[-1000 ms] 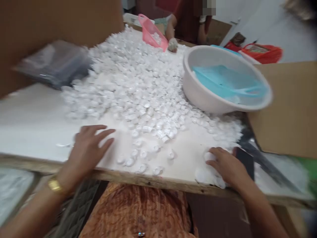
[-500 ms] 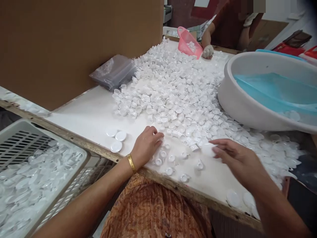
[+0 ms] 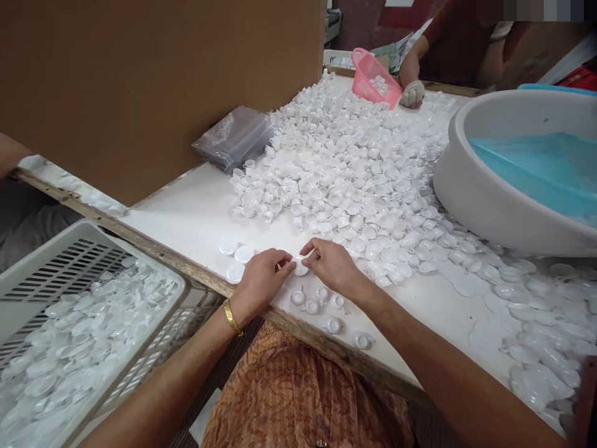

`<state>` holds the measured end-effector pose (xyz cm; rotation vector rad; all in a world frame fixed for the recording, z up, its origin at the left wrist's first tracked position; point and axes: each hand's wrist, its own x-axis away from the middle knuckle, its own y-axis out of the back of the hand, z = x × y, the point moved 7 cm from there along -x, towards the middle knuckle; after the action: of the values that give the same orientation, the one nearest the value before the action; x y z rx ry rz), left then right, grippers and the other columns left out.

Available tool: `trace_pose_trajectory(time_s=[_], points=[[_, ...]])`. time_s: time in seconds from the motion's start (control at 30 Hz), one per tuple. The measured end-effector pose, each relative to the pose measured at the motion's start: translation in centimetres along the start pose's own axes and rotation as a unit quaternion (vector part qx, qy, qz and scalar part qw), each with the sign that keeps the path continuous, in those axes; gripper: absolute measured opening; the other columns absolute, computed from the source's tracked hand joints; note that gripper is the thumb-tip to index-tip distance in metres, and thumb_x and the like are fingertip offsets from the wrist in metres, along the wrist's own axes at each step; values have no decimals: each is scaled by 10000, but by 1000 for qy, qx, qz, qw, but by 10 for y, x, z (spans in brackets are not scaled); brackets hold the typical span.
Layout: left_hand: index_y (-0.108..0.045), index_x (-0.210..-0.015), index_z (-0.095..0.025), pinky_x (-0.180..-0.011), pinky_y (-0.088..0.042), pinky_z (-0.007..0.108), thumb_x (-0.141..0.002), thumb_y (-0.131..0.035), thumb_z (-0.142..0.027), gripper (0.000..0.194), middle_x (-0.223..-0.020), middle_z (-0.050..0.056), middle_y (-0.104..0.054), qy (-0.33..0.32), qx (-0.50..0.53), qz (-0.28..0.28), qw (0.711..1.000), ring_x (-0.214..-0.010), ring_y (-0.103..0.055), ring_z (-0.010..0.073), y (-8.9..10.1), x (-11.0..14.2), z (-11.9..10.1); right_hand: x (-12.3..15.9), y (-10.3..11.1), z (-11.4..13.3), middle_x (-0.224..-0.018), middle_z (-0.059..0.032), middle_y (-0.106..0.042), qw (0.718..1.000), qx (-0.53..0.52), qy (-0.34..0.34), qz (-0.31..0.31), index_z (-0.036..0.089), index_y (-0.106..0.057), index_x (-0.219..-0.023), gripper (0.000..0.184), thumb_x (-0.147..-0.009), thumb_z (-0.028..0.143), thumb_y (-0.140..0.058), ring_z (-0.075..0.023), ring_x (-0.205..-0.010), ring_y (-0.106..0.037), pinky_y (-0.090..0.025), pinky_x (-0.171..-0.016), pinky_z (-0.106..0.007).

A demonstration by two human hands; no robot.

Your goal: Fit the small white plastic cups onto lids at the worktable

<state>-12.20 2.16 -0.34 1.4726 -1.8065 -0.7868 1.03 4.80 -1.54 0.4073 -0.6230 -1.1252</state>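
A small white toy saucer (image 3: 300,267) is between my two hands near the table's front edge. My left hand (image 3: 261,277) has thumb and fingertips closed at the saucer's left rim. From the right, my right hand (image 3: 333,266) pinches its other rim. Fingers cover part of the saucer's edge. Just below lie several tiny white cups (image 3: 312,306), spread apart on the white tabletop (image 3: 186,218). Beside my left hand, white saucers (image 3: 244,254) lie flat in a small group.
A big heap of white cups and saucers (image 3: 354,162) spreads behind my hands. At right stands a grey-white tub (image 3: 461,180); at lower left, a filled plastic basket (image 3: 177,298). A pink scoop (image 3: 368,78) lies by a co-worker's gloved hand (image 3: 412,95). A cardboard sheet (image 3: 163,93) rises at left.
My right hand has moved left with the saucer, bringing it to my left hand. My left hand has shifted slightly left, off the cups. The view has turned a little left.
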Motion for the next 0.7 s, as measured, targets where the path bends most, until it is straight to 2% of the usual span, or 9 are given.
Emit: trace_pose_trajectory(time_s=[0.17,0.3,0.43,0.6,0.7], points=[[-607,-736,-186,-591,-341,255,-784,-514,-356,200,-667,-9,-607,59,36,14,998,-634,-522,138,-5,-6,8,-3,-5,-4,-685,24,-656,1000,6,-20,20,220,-602,-858,78,-784,241,-587,-123,-628,-573,-357,-551,-232],[-575,-702,-176,-538,-317,237,-735,-540,-329,161,-613,-28,-559,88,96,44,990,-573,-475,116,-10,-11,14,-2,-6,-4,-687,25,-653,1000,-1,-6,22,218,-595,-862,76,-790,234,-578,-121,-624,-572,-364,-562,-230],[-561,-693,-164,-501,-303,218,-703,-552,-318,155,-590,-36,-525,95,156,54,982,-536,-431,97,-15,-13,16,-1,-6,-4,-704,26,-658,1000,1,13,6,219,-592,-864,72,-796,218,-569,-122,-656,-588,-376,-589,-229],[-533,-676,-161,-488,-304,204,-679,-554,-266,107,-584,-36,-513,83,165,28,982,-536,-435,89,-13,-14,10,1,-6,-6,-706,24,-664,1000,3,8,2,217,-589,-881,90,-800,190,-562,-123,-672,-596,-377,-602,-225],[-518,-692,-159,-467,-309,196,-671,-554,-251,101,-559,-42,-498,92,191,41,976,-501,-429,81,-15,-14,8,3,-5,-5,-709,22,-665,1000,16,16,-4,219,-594,-888,90,-806,207,-561,-126,-674,-588,-371,-600,-228]])
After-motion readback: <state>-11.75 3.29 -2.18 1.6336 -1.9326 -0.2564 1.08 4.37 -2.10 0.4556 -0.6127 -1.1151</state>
